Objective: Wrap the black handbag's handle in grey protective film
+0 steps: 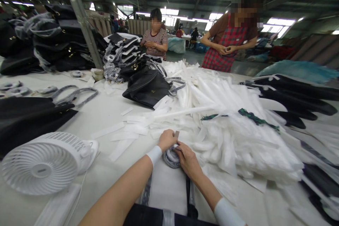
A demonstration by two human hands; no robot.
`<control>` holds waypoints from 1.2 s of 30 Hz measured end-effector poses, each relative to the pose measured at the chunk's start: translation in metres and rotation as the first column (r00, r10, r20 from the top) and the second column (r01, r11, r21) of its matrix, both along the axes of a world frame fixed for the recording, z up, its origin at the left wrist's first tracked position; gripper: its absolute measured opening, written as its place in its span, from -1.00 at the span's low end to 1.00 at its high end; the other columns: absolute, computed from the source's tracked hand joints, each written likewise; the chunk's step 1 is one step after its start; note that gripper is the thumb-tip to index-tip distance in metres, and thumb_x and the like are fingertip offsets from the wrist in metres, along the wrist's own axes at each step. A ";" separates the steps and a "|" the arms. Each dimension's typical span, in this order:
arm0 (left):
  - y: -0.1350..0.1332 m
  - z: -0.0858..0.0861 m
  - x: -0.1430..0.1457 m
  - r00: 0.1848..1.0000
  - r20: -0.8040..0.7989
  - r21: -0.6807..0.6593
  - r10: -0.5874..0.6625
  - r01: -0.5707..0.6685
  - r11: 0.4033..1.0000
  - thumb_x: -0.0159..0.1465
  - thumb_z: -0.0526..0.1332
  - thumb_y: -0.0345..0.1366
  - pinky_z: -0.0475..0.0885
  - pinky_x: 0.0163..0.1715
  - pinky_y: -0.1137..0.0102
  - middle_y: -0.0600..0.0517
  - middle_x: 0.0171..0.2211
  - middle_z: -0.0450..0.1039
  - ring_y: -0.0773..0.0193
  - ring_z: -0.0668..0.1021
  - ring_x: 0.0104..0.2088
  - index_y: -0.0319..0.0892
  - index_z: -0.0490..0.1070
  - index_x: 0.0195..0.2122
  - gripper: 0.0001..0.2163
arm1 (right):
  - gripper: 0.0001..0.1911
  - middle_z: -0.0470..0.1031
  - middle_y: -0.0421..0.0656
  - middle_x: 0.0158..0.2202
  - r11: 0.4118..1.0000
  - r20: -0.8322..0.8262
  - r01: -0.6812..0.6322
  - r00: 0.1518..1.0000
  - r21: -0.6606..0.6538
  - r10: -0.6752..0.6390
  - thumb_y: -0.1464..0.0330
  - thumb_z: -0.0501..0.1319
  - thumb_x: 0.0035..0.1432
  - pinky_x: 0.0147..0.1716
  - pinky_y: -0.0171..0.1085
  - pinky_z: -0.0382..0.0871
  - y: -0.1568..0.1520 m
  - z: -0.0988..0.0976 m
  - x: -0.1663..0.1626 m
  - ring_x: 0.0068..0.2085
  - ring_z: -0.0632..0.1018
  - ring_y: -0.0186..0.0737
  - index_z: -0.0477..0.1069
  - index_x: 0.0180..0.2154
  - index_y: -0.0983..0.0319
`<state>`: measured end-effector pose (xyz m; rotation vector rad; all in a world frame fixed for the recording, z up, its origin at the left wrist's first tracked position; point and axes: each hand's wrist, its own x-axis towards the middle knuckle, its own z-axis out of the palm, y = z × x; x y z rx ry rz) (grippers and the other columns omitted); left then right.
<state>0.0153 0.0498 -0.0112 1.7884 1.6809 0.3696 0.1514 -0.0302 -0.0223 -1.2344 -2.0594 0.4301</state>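
Close to the body, at the bottom edge, a black bag (148,215) with its straps running up the counter (106,113). Just past it, left hand (166,140) and right hand (186,159) side by side, both touching a wrapped strap end (171,157). Left fingers (171,135) pinched shut on a small tan tab (176,134), held up, maybe to keep the wrap tight. Right fingers (181,150) curled and pressed down on the wrapped strap end, likely to stop it from coming loose. White cuffs on both wrists.

Off to the left, a white desk fan (43,164) lying tipped back on the counter, face up toward the body, perhaps for cool air. Beside the hands, flat white paper strips (124,129) spread loose, near enough to grab. To the right, a big heap of white foam wrap (238,137), tied with a green string (254,117).

Further out, a black handbag (147,86) lying on its side with wrapped handles, and more black bags (291,95) on the right. Far left, tall piles of dark bags (53,42) by a metal post (79,17).

At the far side, two people standing: a striped shirt (156,40) and a red checked apron (225,49), hands busy in front of them.
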 end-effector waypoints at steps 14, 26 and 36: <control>-0.004 -0.014 -0.026 0.919 0.315 0.066 -0.237 0.228 0.972 0.13 0.13 -0.40 0.37 -0.21 0.40 -0.02 -0.31 0.53 0.24 0.52 -0.27 -0.23 0.48 -0.21 -0.78 | -0.64 0.48 -0.17 -0.49 0.970 0.053 0.214 0.977 -0.120 -0.209 0.16 -0.01 0.28 -0.38 -0.29 0.25 0.023 0.001 -0.005 -0.44 0.47 -0.21 0.38 -0.43 0.19; -0.029 -0.020 -0.025 0.851 0.467 0.199 -0.240 0.163 0.966 0.02 0.29 -0.33 0.34 -0.03 0.32 0.01 -0.20 0.52 0.16 0.49 -0.14 -0.18 0.47 -0.18 -0.70 | -0.58 0.43 -0.13 -0.46 0.960 0.040 0.278 0.960 -0.002 -0.278 0.13 -0.12 0.34 -0.37 -0.26 0.25 0.017 -0.005 -0.010 -0.40 0.44 -0.20 0.31 -0.42 0.19; -0.024 -0.028 -0.019 0.852 0.519 0.092 -0.070 0.026 0.995 0.01 0.27 -0.37 0.38 -0.10 0.37 0.02 -0.21 0.54 0.22 0.52 -0.18 -0.21 0.48 -0.20 -0.72 | -0.58 0.50 -0.11 -0.38 0.967 0.054 0.256 0.965 0.014 -0.257 0.16 -0.12 0.35 -0.30 -0.25 0.26 0.031 -0.009 -0.014 -0.33 0.48 -0.18 0.40 -0.30 0.21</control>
